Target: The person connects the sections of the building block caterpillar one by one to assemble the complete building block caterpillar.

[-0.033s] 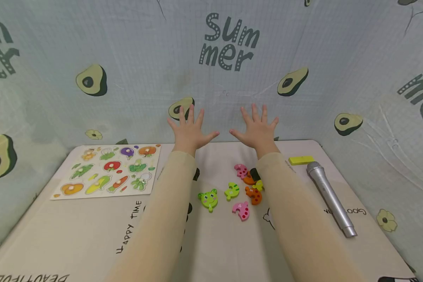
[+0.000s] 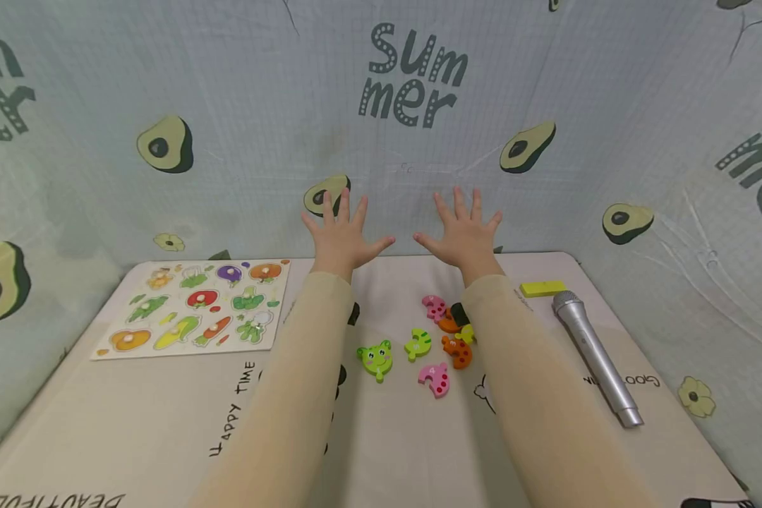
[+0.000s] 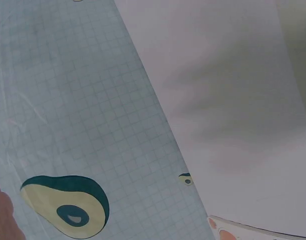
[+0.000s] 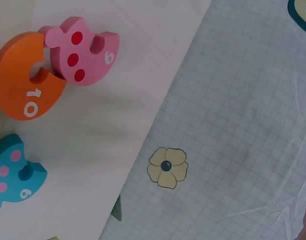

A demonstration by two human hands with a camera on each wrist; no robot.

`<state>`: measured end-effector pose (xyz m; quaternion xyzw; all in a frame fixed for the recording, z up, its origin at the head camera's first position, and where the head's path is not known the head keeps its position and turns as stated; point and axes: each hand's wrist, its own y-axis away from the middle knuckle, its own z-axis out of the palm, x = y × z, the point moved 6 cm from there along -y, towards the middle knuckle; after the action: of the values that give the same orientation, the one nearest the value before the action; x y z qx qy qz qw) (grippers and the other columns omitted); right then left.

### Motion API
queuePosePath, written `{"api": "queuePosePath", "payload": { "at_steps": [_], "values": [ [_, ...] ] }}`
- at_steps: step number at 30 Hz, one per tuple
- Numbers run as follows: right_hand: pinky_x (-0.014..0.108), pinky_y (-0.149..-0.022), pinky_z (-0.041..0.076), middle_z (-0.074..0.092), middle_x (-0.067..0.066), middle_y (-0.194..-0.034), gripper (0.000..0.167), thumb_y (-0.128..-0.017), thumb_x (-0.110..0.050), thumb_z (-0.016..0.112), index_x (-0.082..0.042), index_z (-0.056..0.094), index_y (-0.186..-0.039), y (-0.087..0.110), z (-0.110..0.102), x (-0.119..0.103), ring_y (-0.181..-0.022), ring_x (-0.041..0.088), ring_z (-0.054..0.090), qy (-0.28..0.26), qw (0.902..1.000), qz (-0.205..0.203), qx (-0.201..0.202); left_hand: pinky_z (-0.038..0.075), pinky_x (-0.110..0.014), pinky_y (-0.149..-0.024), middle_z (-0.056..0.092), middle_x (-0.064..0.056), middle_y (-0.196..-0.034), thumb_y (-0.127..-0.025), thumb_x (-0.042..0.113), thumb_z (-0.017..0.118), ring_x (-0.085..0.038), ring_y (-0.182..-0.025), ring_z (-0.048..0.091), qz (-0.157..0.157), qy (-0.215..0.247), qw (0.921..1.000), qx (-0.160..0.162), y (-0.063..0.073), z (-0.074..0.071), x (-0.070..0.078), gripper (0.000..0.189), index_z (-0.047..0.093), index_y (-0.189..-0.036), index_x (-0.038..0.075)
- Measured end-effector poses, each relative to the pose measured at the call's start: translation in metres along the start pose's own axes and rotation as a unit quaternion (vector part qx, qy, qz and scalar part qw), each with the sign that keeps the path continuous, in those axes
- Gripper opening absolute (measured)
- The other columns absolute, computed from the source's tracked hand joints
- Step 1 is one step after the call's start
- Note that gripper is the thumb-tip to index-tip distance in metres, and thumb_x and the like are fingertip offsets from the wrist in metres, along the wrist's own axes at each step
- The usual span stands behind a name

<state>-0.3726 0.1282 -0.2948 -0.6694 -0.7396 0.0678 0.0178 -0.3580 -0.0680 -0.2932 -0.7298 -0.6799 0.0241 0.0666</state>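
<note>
Both hands reach forward over the far part of the table, fingers spread and straight, holding nothing. My left hand point(image 2: 341, 243) is raised near the back curtain, its thumb pointing toward the other hand. Level with it on the right, my right hand point(image 2: 466, 243) is spread the same way. Between the forearms lie small puzzle pieces: a green smiling animal head point(image 2: 377, 360), a green striped piece point(image 2: 418, 344), a pink spotted piece point(image 2: 434, 380) and an orange spotted piece point(image 2: 458, 351). In the right wrist view, an orange piece point(image 4: 25, 77) marked 10, a pink piece point(image 4: 83, 55) and a blue piece point(image 4: 15, 172) show.
A white vegetable puzzle board point(image 2: 190, 351) lies at the back left. On the right are a silver microphone point(image 2: 597, 356) and a yellow block point(image 2: 542, 288). A patterned curtain point(image 2: 254, 85) closes off the back and both sides of the table point(image 2: 133, 423).
</note>
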Motion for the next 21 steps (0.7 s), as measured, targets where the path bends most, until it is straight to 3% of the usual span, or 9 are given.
{"api": "queuePosePath", "payload": {
  "at_steps": [21],
  "values": [
    [0.071, -0.101, -0.002, -0.008, 0.007, -0.154, 0.085, -0.08, -0.072, 0.036, -0.031, 0.001, -0.146, 0.0, -0.001, -0.002, -0.139, 0.034, -0.016, -0.005, 1.0, -0.006, -0.006, 0.005, -0.069, -0.102, -0.004, -0.006, -0.154, -0.075, 0.08, 0.029, -0.034, -0.141, -0.004, -0.002, -0.004, 0.9999, 0.01, -0.001, -0.003, -0.012, 0.091, 0.005, -0.147, 0.029]
  ]
}}
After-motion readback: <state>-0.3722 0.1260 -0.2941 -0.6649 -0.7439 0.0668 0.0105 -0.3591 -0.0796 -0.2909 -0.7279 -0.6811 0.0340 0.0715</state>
